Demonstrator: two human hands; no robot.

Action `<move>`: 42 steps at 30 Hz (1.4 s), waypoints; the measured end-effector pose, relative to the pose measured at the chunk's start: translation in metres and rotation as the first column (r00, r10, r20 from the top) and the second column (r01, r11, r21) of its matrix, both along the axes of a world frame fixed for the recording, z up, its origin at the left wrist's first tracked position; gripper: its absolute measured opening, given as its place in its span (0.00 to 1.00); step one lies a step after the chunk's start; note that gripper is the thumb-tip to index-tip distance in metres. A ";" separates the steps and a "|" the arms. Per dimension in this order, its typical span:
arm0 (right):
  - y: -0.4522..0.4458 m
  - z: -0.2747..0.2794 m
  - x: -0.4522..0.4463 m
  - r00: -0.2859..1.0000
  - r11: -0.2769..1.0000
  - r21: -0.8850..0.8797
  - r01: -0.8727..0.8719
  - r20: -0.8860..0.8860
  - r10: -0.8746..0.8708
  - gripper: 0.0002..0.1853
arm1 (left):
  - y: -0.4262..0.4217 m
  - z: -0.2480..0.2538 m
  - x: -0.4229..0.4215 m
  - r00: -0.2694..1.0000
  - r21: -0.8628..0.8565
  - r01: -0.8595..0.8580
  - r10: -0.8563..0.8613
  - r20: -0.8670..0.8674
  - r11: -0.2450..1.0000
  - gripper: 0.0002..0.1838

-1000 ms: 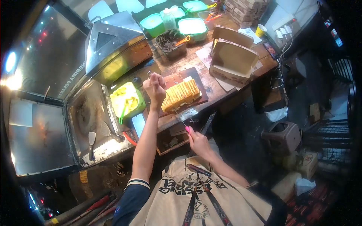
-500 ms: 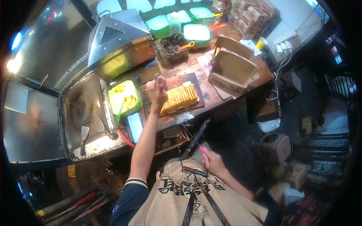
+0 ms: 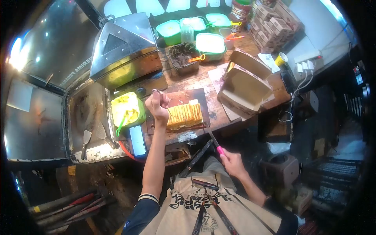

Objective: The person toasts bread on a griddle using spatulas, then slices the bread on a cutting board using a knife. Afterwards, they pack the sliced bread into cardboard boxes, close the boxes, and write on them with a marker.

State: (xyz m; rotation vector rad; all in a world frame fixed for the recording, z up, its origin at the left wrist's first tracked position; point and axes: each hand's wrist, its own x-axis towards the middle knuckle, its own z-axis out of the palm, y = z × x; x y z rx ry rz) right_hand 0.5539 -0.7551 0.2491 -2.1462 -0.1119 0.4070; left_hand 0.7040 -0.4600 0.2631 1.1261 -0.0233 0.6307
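Note:
A sliced, toasted block of bread (image 3: 185, 115) with white filling at its edges lies on a brown board (image 3: 194, 95). My left hand (image 3: 158, 108) is a closed fist at the bread's left end; a dark metallic bit shows at its top, but what it grips is hidden. My right hand (image 3: 234, 163) is closed round the pink handle of a knife (image 3: 213, 138). The blade points up and left, its tip by the bread's right front corner. Whether it touches the bread I cannot tell.
Left of the board is a green tub (image 3: 135, 103) of yellow spread, with a pale blue rectangular item (image 3: 137, 140) in front. A griddle (image 3: 83, 103) with spatulas lies further left. An open cardboard box (image 3: 244, 90) stands right. Behind is a dark-spread container (image 3: 183, 67).
My right hand has risen with the knife, bringing the blade from below the table edge up to the bread's right end. My left fist stays by the bread's left end.

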 end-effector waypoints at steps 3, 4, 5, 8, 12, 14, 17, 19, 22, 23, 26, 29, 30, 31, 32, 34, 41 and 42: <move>-0.026 0.022 0.008 0.977 1.000 0.003 0.008 -0.211 -0.007 0.17 | 0.013 -0.006 0.019 0.955 -0.006 0.289 -0.288 0.072 0.957 0.27; -0.037 0.033 0.014 0.937 0.999 -0.001 0.043 -0.348 -0.041 0.17 | 0.016 -0.007 0.022 0.924 0.002 0.373 -0.372 0.089 0.928 0.27; -0.050 0.038 0.021 0.940 0.999 -0.011 0.044 -0.339 -0.045 0.17 | 0.019 -0.005 0.024 0.896 0.031 0.441 -0.442 0.041 0.897 0.28; -0.060 0.057 0.049 0.996 0.998 -0.067 0.017 -0.092 -0.023 0.16 | 0.016 0.003 0.023 0.911 0.079 0.413 -0.413 -0.016 0.907 0.28; -0.025 0.054 0.109 0.897 0.953 -0.188 -0.237 0.336 0.289 0.16 | 0.019 -0.006 0.025 0.919 0.051 0.393 -0.394 -0.001 0.918 0.29; 0.002 0.019 0.137 0.800 0.952 -0.138 -0.273 0.516 0.305 0.15 | 0.019 -0.001 0.025 0.920 0.067 0.390 -0.391 0.003 0.918 0.29; 0.007 -0.027 0.169 0.792 0.926 -0.192 -0.327 0.480 0.379 0.15 | 0.018 0.028 0.023 0.946 0.085 0.312 -0.317 0.059 0.946 0.30; -0.015 -0.019 0.172 0.828 0.946 -0.147 -0.290 0.457 0.325 0.14 | 0.020 0.065 0.019 0.980 0.110 0.157 -0.169 0.108 0.981 0.30; -0.071 0.000 0.158 0.905 0.975 -0.125 -0.184 0.364 0.218 0.13 | 0.022 0.104 0.009 0.967 0.227 -0.208 0.166 0.194 0.951 0.27; -0.091 0.003 0.151 0.917 0.987 -0.076 -0.140 0.366 0.158 0.13 | 0.024 0.101 0.012 0.936 0.187 -0.337 0.308 0.170 0.923 0.26; -0.145 -0.002 0.129 0.930 0.994 -0.082 -0.074 0.354 0.098 0.12 | 0.044 0.035 0.028 0.814 0.323 -0.569 0.575 0.089 0.756 0.25; -0.160 -0.005 0.120 0.940 0.987 -0.152 -0.051 0.327 0.099 0.11 | 0.045 -0.020 0.027 0.811 0.242 -0.567 0.585 -0.001 0.787 0.24; -0.160 -0.010 0.118 0.939 0.985 -0.168 -0.046 0.330 0.100 0.11 | 0.040 -0.023 0.027 0.819 0.161 -0.561 0.573 -0.035 0.812 0.24; -0.153 -0.014 0.121 0.935 0.970 -0.232 -0.073 0.323 0.148 0.10 | 0.039 -0.024 0.027 0.827 0.150 -0.552 0.561 -0.027 0.820 0.24; -0.141 -0.024 0.125 0.922 0.972 -0.216 -0.093 0.349 0.166 0.10 | 0.033 -0.020 0.026 0.834 0.138 -0.544 0.552 -0.021 0.827 0.24; -0.103 -0.046 0.137 0.903 0.973 -0.189 -0.131 0.383 0.196 0.08 | 0.026 -0.011 0.025 0.843 0.120 -0.532 0.538 -0.023 0.838 0.24; 0.016 -0.073 0.184 0.943 0.955 -0.074 -0.289 0.150 0.297 0.18 | 0.023 -0.003 0.025 0.857 0.080 -0.506 0.511 -0.069 0.859 0.24; 0.019 -0.065 0.188 0.946 0.942 -0.094 -0.323 -0.001 0.324 0.22 | 0.021 -0.003 0.025 0.855 0.072 -0.507 0.512 -0.085 0.859 0.23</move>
